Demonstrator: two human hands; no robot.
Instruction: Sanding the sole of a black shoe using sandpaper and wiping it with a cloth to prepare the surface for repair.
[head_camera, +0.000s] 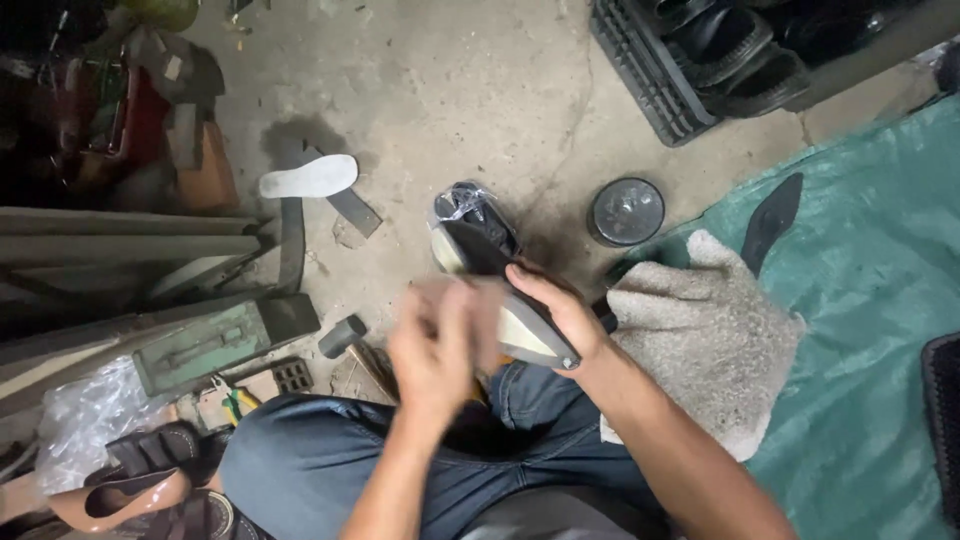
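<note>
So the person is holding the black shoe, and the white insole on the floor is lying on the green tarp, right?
Not quite. The head view shows the white insole lying on the bare concrete floor, far from the green tarp. The rest holds: the right hand holds the black shoe, with the blurred left hand beside it.

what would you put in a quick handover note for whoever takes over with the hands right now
Right hand: grips the black shoe with cream lining, held over the lap.
Left hand: blurred, against the shoe's side; whether it holds anything cannot be told.
Nearby: round grey tin and white insole on the concrete floor; beige towel on the green tarp.
Done: shoe picked up.
Left: cannot tell how far the work on the shoe has got.
</note>
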